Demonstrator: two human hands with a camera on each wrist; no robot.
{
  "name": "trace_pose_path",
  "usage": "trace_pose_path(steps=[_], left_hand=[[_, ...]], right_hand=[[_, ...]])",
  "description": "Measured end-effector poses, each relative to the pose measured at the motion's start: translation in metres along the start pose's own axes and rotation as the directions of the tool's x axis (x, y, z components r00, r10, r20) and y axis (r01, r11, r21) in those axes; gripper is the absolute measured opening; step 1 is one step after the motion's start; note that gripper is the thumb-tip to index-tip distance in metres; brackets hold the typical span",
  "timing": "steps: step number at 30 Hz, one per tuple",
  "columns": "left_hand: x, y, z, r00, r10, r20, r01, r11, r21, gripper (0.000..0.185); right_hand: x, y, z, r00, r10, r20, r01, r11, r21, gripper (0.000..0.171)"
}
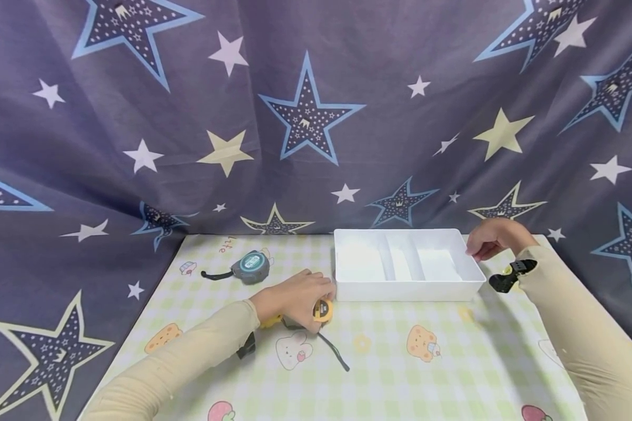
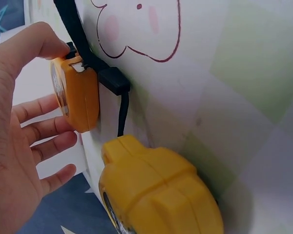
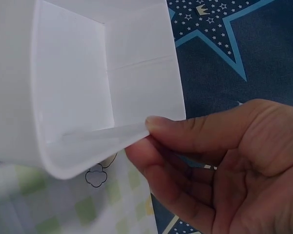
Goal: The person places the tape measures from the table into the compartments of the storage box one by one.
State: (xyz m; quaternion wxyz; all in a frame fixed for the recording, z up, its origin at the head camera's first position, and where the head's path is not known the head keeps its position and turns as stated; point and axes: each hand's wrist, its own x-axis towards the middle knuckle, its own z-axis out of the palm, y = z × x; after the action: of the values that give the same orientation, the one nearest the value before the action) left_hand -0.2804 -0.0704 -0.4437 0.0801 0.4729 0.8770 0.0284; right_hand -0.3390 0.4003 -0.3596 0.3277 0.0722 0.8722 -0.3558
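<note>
My left hand (image 1: 301,295) holds an orange tape measure (image 2: 80,97) just left of the white box, thumb on its top edge and fingertips along its face. From that tape measure a black wrist strap (image 1: 335,351) trails onto the cloth. A second, yellow tape measure (image 2: 161,190) lies close by, mostly hidden under the left wrist in the head view. With thumb and fingers my right hand (image 1: 497,237) pinches the right wall of the white divided box (image 1: 408,290); the right wrist view shows the thumb (image 3: 168,129) over the rim.
Farther back on the left lies a grey tape measure (image 1: 251,267) with a teal face and a black strap. A green checked tablecloth (image 1: 390,374) with cartoon prints covers the table. Behind it hangs a dark star-patterned curtain (image 1: 384,152), close to the box's back edge.
</note>
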Motion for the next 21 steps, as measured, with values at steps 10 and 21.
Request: trace_pose_path(steps=[10, 21], left_hand=[[-0.0005, 0.0004, 0.0014, 1.0, -0.009, 0.012, 0.009, 1.0, -0.003, 0.051], [-0.0039, -0.0018, 0.0056, 0.999, 0.004, -0.032, -0.002, 0.998, 0.063, 0.052]], right_hand=[[-0.0023, -0.0034, 0.0015, 1.0, -0.004, -0.005, 0.004, 1.0, 0.0, 0.011], [-0.001, -0.005, 0.0029, 1.0, 0.018, -0.021, -0.019, 1.0, -0.023, 0.009]])
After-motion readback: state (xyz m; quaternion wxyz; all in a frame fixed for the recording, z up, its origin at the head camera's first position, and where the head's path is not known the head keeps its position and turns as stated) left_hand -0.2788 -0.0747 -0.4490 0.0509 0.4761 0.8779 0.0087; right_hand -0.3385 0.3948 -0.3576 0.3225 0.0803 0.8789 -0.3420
